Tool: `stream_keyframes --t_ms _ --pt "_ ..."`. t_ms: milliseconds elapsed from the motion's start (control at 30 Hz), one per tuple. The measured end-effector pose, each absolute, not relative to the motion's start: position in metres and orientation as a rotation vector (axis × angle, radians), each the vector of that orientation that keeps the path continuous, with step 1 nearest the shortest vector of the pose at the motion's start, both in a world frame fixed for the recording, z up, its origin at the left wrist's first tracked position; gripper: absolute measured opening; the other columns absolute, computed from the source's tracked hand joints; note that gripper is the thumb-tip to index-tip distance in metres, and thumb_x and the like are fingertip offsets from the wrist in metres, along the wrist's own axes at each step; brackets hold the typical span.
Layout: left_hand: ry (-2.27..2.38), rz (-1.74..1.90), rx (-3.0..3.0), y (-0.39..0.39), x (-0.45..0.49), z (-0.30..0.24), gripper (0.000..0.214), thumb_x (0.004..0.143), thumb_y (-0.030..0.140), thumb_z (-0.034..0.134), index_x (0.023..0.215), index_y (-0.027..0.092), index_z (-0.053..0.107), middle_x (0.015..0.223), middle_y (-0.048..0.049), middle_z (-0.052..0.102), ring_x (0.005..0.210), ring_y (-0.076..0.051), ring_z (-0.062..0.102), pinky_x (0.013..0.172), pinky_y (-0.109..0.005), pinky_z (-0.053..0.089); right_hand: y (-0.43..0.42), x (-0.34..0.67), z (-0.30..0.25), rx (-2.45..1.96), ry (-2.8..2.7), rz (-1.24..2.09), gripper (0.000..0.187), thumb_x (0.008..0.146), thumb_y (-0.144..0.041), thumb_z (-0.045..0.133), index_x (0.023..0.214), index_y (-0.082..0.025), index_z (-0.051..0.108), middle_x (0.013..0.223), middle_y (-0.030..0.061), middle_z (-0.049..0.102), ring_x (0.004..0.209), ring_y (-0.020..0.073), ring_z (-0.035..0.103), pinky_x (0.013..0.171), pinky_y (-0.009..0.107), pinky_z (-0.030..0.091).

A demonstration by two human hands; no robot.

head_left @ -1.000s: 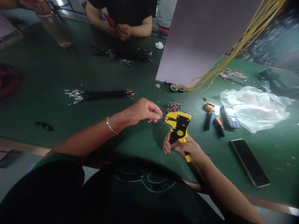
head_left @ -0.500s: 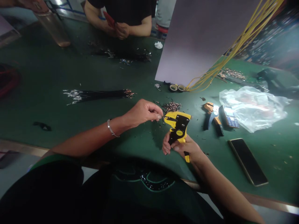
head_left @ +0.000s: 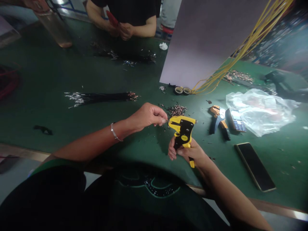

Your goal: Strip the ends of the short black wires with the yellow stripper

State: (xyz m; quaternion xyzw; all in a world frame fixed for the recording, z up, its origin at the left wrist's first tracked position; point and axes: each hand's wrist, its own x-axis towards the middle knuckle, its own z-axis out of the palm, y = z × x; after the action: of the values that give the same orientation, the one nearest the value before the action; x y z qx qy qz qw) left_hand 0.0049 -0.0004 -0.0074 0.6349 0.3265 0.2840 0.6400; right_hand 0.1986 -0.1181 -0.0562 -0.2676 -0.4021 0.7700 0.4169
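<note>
My right hand (head_left: 186, 150) is wrapped round the handles of a yellow and black wire stripper (head_left: 184, 130), its jaws facing left. My left hand (head_left: 154, 116) is closed in a pinch just before those jaws. Between its fingertips and the jaws shows the tip of a thin wire; the rest is hidden by the hand. Right behind the stripper's head lies a pile of small dark and coppery scraps (head_left: 178, 110). A bundle of black wires (head_left: 103, 97), silvery at its left end and coppery at its right, lies beyond my left forearm.
Right of the stripper lie an orange and blue hand tool (head_left: 219, 120), a keypad phone (head_left: 237, 120), a clear plastic bag (head_left: 264, 112) and a smartphone (head_left: 256, 166). A grey panel (head_left: 197, 41), yellow wires (head_left: 226, 72) and tape rolls (head_left: 182, 90) stand behind. Across the table, a person holds something red.
The wire stripper and my right hand have shifted very slightly, the stripper's head a touch to the left and down. My left hand stays in its pinch at the jaws.
</note>
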Motion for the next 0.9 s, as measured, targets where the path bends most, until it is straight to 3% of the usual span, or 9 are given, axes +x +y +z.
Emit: stream_keyframes --t_ms 900 --pt "0.784 0.577 1.597 0.0028 0.0017 -0.005 0.006 0.067 0.013 0.064 0.07 0.013 0.069 0.052 0.0016 0.059 0.049 -0.007 0.05 0.048 -0.02 0.038 -0.1248 0.1959 -0.054 -0.813 -0.935 1.905 0.016 0.075 -0.021 0.073 0.077 -0.014 0.059 0.056 -0.003 0.053 0.045 0.0106 0.048 0.045 0.028 0.041"
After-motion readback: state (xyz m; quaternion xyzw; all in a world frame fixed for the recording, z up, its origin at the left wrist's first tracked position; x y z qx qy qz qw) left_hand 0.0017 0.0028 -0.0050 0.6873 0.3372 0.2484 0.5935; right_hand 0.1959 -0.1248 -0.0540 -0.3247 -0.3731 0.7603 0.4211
